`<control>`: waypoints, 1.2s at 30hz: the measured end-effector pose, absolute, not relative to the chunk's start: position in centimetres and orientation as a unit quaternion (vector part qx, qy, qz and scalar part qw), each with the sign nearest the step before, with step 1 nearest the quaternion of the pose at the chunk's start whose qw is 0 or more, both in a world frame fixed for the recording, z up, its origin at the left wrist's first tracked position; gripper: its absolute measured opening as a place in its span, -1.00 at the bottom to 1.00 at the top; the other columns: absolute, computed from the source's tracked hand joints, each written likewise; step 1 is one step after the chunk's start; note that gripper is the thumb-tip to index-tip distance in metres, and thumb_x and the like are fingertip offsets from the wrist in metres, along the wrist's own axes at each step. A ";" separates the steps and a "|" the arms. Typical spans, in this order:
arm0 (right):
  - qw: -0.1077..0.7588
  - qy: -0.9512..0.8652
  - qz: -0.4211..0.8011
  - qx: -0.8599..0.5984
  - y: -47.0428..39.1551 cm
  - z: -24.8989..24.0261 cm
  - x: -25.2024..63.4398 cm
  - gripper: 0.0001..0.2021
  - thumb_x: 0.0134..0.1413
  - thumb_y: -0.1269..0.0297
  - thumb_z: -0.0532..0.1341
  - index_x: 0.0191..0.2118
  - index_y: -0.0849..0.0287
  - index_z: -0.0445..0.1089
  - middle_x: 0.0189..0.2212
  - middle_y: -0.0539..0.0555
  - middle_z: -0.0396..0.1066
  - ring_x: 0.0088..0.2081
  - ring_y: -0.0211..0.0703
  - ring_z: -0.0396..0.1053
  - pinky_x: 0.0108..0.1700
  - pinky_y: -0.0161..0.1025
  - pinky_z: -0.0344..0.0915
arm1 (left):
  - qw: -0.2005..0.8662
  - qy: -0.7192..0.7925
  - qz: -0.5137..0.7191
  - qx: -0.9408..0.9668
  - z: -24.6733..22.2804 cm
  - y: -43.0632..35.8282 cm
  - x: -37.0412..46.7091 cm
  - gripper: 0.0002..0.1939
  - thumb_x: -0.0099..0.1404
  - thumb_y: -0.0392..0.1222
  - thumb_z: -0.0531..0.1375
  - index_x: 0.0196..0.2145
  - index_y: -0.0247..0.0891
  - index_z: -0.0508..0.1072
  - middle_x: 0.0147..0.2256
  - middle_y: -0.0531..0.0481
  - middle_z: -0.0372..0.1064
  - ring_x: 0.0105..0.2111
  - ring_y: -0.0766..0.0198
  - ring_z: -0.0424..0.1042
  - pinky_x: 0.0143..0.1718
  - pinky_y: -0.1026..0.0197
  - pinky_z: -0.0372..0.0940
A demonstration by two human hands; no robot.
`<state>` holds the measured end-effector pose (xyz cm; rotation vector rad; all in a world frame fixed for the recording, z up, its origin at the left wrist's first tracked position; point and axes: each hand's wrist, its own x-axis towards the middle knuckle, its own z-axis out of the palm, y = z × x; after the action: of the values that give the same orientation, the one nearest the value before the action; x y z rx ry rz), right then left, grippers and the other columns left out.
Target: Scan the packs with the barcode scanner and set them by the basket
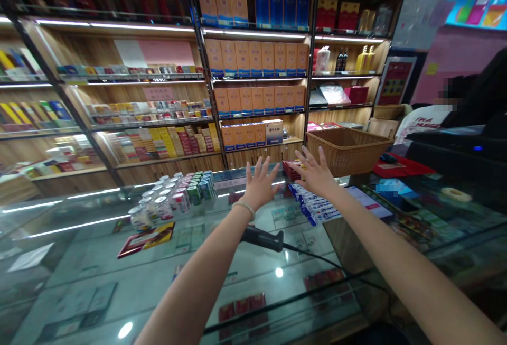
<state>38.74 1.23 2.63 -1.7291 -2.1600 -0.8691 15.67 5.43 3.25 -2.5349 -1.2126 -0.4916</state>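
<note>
Both of my arms reach forward over a glass counter [150, 281]. My left hand [259, 186] has its fingers spread and holds nothing; a pale bracelet [243, 207] circles that wrist. Fingers apart, my right hand [317, 173] is empty too, above or beside a row of blue-and-white packets [317, 205]. Below my left wrist lies a black corded handle [263, 238], its far end hidden behind my forearm. To the left of my left hand stand several small jars [163, 206] and green tins [194, 194] in rows.
A wicker basket [348, 149] stands on the counter's far right. Near it are a red mat [404, 168] and a dark monitor [467, 160], with a person in a white shirt [420, 120] behind. Shelves of orange boxes [259, 57] line the back. A flat red-and-yellow pack [146, 239] lies at left.
</note>
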 end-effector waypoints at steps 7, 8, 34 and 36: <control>0.171 -0.740 -0.291 -0.581 0.7 3.5 33.6 -0.36 0.33 0.01 0.21 0.44 -0.01 0.19 0.55 0.18 -0.17 0.56 0.26 -0.40 0.43 0.48 -0.65 | 0.175 -0.476 -0.190 -0.841 4.8 3.9 8.9 -0.26 0.46 0.21 0.06 0.49 0.01 0.04 0.55 -0.11 -0.31 0.54 -0.11 -0.36 0.45 -0.37 -0.57; 0.177 -0.743 -0.291 -0.577 0.8 3.5 32.8 -0.36 0.33 0.00 0.20 0.45 0.00 0.17 0.55 0.19 -0.18 0.56 0.27 -0.42 0.42 0.49 -0.66 | 0.179 -0.485 -0.193 -0.834 4.9 3.7 7.9 -0.26 0.46 0.22 0.06 0.49 0.02 0.04 0.55 -0.11 -0.31 0.54 -0.11 -0.36 0.45 -0.36 -0.58; 0.231 -0.767 -0.221 -0.556 -0.7 1.0 20.2 -0.37 0.41 -0.08 0.03 0.47 0.00 0.14 0.54 0.22 -0.11 0.54 0.31 -0.28 0.43 0.48 -0.55 | 0.197 -0.585 -0.204 -0.760 2.4 -0.2 -5.6 -0.33 0.47 0.15 0.07 0.46 0.05 0.14 0.54 -0.07 -0.26 0.54 -0.12 -0.36 0.47 -0.33 -0.51; 0.242 -0.769 -0.217 -0.550 -0.9 0.7 19.6 -0.39 0.41 -0.06 0.06 0.46 0.00 0.17 0.53 0.22 -0.07 0.53 0.30 -0.24 0.43 0.49 -0.51 | 0.203 -0.575 -0.221 -0.761 2.0 -0.2 -6.3 -0.34 0.46 0.12 0.10 0.45 0.01 0.18 0.54 -0.12 -0.24 0.53 -0.16 -0.33 0.46 -0.37 -0.49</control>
<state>19.60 -0.87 0.74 -1.5040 -2.1029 -0.5930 -6.34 -0.21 2.01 -2.1257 -1.6039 -0.6182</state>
